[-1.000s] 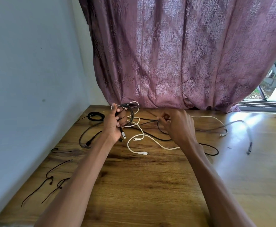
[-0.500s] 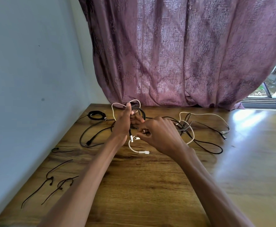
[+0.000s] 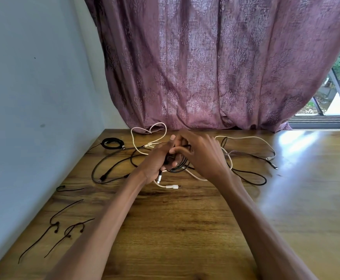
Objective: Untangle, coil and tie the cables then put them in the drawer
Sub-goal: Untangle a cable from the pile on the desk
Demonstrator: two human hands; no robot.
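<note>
A tangle of black and white cables lies on the wooden table (image 3: pixel 185 229) near the curtain. My left hand (image 3: pixel 157 164) grips a small coil of black cable (image 3: pixel 180 165), with a plug end (image 3: pixel 159 178) hanging below the fist. My right hand (image 3: pixel 203 154) sits right against the left, fingers curled and pinching the black cable at the coil. A white cable (image 3: pixel 151 134) loops behind the hands and its white plug (image 3: pixel 172 186) lies in front. More black cable (image 3: pixel 251 176) trails to the right.
A tied black coil (image 3: pixel 112 142) lies at the back left by the wall. Several thin black ties (image 3: pixel 64 229) lie along the left edge. A purple curtain (image 3: pixel 215 67) hangs behind the table; a window is at far right.
My right hand has moved left from the table's middle up against my left hand, drawing the loose cables in. The black coil in my left hand has grown.
</note>
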